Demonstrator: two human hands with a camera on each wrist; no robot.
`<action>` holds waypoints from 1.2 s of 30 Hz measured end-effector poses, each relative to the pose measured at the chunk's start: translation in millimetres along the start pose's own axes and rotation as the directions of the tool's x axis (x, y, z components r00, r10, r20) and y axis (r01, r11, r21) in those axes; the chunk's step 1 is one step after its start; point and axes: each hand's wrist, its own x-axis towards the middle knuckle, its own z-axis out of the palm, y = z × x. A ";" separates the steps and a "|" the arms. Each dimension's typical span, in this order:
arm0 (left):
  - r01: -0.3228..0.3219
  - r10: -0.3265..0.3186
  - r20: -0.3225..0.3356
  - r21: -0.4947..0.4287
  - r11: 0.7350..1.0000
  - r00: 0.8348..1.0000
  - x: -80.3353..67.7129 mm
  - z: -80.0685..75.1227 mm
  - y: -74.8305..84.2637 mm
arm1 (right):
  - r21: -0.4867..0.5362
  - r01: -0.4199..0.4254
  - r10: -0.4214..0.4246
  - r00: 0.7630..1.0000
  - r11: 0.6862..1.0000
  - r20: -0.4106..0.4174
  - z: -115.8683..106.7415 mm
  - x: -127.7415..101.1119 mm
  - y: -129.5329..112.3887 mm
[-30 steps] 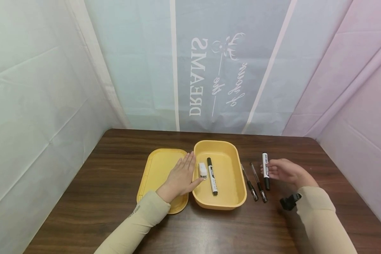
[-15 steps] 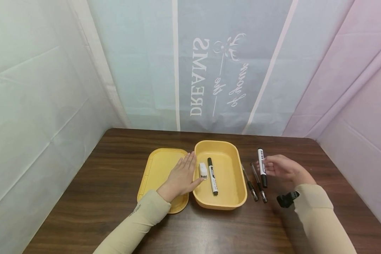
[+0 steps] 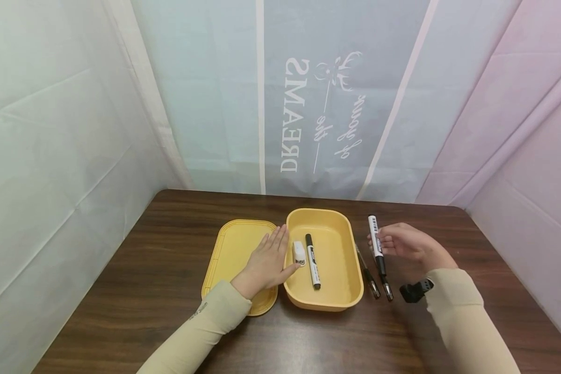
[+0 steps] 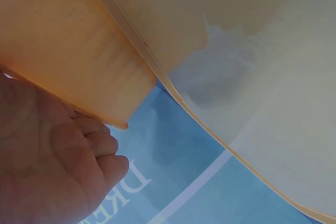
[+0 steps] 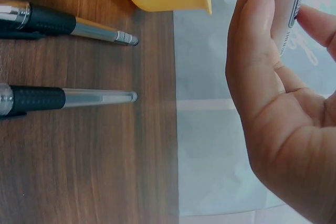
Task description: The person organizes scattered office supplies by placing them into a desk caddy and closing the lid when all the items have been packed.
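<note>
On the table [image 3: 168, 291] | I'm seeing the yellow box [image 3: 341, 291] beside its lid [image 3: 229, 244] | left hand [image 3: 267, 262] lying flat on lid | right hand [image 3: 404, 243] gripping the marker [image 3: 376, 244] above two pens [image 3: 376, 278]

Backdrop cloth [image 3: 308, 104], mirrored print: "DREAMS", "the", "of your".
</note>
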 end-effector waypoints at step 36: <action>0.003 -0.003 -0.016 0.018 1.000 1.000 -3.4 6.1 0.5 | -0.311 -0.044 0.003 0.991 0.949 -0.131 52.4 20.5 -19.9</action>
